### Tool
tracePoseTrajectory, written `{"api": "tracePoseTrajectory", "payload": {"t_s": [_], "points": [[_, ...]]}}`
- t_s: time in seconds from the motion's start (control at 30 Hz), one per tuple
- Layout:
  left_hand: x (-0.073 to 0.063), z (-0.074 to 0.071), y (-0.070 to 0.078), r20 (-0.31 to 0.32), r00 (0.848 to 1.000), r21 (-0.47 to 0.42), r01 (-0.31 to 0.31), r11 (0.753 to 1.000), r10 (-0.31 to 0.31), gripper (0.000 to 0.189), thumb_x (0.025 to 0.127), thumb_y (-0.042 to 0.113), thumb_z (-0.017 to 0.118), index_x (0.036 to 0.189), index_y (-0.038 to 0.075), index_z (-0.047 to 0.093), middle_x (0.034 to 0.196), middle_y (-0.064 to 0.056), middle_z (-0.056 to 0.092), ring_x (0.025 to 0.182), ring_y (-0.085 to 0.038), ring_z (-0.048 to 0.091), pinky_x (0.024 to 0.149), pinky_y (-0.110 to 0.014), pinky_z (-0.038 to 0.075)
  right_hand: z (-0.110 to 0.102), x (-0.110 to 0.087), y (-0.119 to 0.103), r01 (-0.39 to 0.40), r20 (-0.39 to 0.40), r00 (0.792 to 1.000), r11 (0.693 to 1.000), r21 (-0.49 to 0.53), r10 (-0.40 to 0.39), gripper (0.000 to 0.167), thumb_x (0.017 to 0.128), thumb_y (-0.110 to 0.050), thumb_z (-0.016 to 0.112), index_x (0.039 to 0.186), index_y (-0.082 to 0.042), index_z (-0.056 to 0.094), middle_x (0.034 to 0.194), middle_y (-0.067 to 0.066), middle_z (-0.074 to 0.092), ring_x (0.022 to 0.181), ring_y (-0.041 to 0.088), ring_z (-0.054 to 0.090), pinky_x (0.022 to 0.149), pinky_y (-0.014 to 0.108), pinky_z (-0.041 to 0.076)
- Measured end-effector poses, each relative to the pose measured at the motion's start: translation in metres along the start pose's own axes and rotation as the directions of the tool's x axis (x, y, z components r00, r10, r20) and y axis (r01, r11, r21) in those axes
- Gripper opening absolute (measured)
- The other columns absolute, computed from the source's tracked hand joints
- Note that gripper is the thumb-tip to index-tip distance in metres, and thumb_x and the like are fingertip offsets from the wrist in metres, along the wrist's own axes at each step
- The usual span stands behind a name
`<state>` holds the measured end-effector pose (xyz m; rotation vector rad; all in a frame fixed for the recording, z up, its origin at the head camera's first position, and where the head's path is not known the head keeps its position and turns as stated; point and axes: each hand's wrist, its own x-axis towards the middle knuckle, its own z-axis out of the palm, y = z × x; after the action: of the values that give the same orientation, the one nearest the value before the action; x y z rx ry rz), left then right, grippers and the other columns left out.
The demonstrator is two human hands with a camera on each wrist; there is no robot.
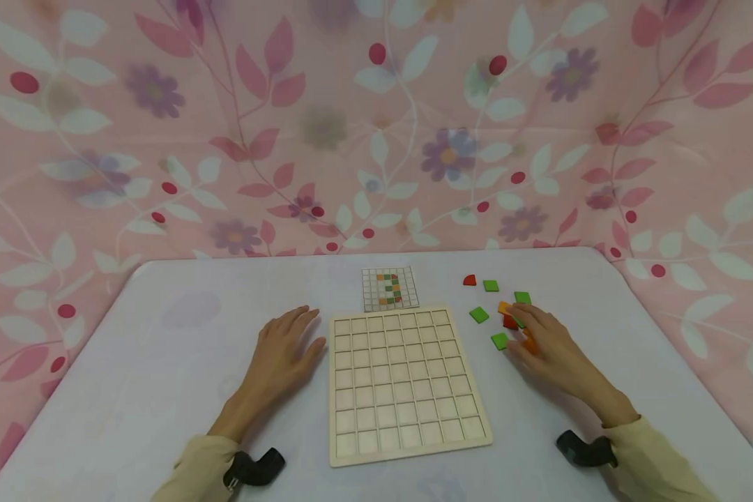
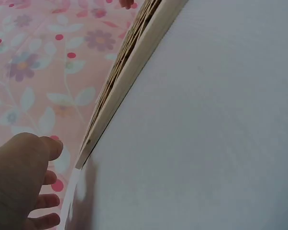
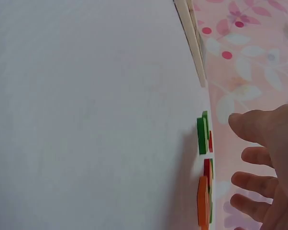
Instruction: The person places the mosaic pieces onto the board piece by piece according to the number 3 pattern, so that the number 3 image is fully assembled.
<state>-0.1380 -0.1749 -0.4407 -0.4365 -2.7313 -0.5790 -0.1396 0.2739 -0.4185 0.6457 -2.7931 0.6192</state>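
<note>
Green square tiles (image 1: pixel 499 341) beside my relaxed right fingers (image 3: pixel 255 183) could scatter if brushed; my left fingers (image 2: pixel 46 201) are loose, empty.

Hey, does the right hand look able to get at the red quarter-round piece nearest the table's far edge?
Probably yes: the right hand looks open and empty, and nothing taller than flat tiles seems to lie between it and the red quarter-round piece.
</note>
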Motion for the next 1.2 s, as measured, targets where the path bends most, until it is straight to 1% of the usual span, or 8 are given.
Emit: {"api": "tracePoseTrajectory", "payload": {"t_s": [0.13,0.27,0.5,0.63,0.83,1.0,1.2], "points": [[0.006,0.009,0.002,-0.001,1.000,-0.073,0.007,0.997,-0.007,0.048,0.091,0.034,0.059,0.132,0.009,0.054,0.136,-0.014,0.052,0.128,-0.032,0.046,0.106,-0.057,0.028,0.004,0.005,0.000,0.010,-0.014,1.000,0.999,0.046,-0.010,0.058,0.082,-0.014,0.072,0.133,-0.001,0.047,0.134,0.018,0.049,0.121,0.038,0.044,0.097,0.063,0.033],[0.013,0.016,0.005,-0.010,1.000,-0.120,0.003,0.993,-0.004,0.045,0.091,0.033,0.060,0.130,0.010,0.056,0.135,-0.013,0.053,0.127,-0.030,0.046,0.107,-0.055,0.028,0.007,0.012,0.000,0.023,-0.030,0.999,0.997,0.079,-0.021,0.056,0.083,-0.012,0.071,0.133,0.000,0.047,0.132,0.017,0.050,0.121,0.037,0.045,0.096,0.061,0.037],[0.018,0.022,0.008,0.017,1.000,-0.082,0.003,0.997,-0.002,0.043,0.092,0.038,0.056,0.128,0.014,0.058,0.136,-0.011,0.052,0.130,-0.027,0.044,0.105,-0.056,0.028,0.012,0.026,0.001,0.035,-0.043,0.999,0.995,0.091,-0.032,0.051,0.085,-0.010,0.068,0.131,0.000,0.049,0.129,0.016,0.052,0.118,0.034,0.050,0.094,0.055,0.045],[0.017,0.023,0.007,0.028,1.000,-0.056,-0.010,0.998,0.011,0.043,0.092,0.039,0.056,0.127,0.014,0.058,0.136,-0.010,0.051,0.130,-0.027,0.043,0.105,-0.054,0.028,0.014,0.035,0.001,0.025,-0.023,0.999,0.993,0.113,-0.023,0.050,0.087,-0.012,0.067,0.132,-0.001,0.048,0.131,0.019,0.050,0.117,0.036,0.051,0.094,0.057,0.044],[0.015,0.022,0.007,0.030,0.999,-0.034,-0.028,0.999,0.029,0.045,0.092,0.040,0.056,0.128,0.014,0.057,0.137,-0.011,0.051,0.130,-0.029,0.043,0.105,-0.054,0.028,0.018,0.046,0.007,0.033,-0.009,0.999,0.990,0.133,-0.032,0.048,0.087,-0.011,0.066,0.131,-0.001,0.048,0.131,0.021,0.049,0.109,0.039,0.054,0.090,0.059,0.045],[0.014,0.022,0.006,0.025,0.999,-0.023,-0.035,0.999,0.036,0.045,0.091,0.040,0.057,0.128,0.015,0.058,0.136,-0.011,0.051,0.129,-0.029,0.043,0.106,-0.055,0.028,0.018,0.053,0.011,0.008,0.025,1.000,0.987,0.164,-0.013,0.049,0.089,-0.012,0.065,0.132,0.000,0.046,0.131,0.022,0.048,0.114,0.041,0.050,0.094,0.063,0.040],[0.014,0.022,0.006,0.007,0.999,-0.012,-0.050,0.999,0.050,0.045,0.092,0.041,0.055,0.128,0.015,0.057,0.136,-0.010,0.051,0.129,-0.029,0.043,0.105,-0.055,0.028,0.017,0.067,0.016,-0.040,0.089,0.996,0.981,0.188,0.024,0.049,0.094,-0.019,0.059,0.137,-0.002,0.041,0.132,0.020,0.049,0.119,0.038,0.048,0.097,0.059,0.039]]}}
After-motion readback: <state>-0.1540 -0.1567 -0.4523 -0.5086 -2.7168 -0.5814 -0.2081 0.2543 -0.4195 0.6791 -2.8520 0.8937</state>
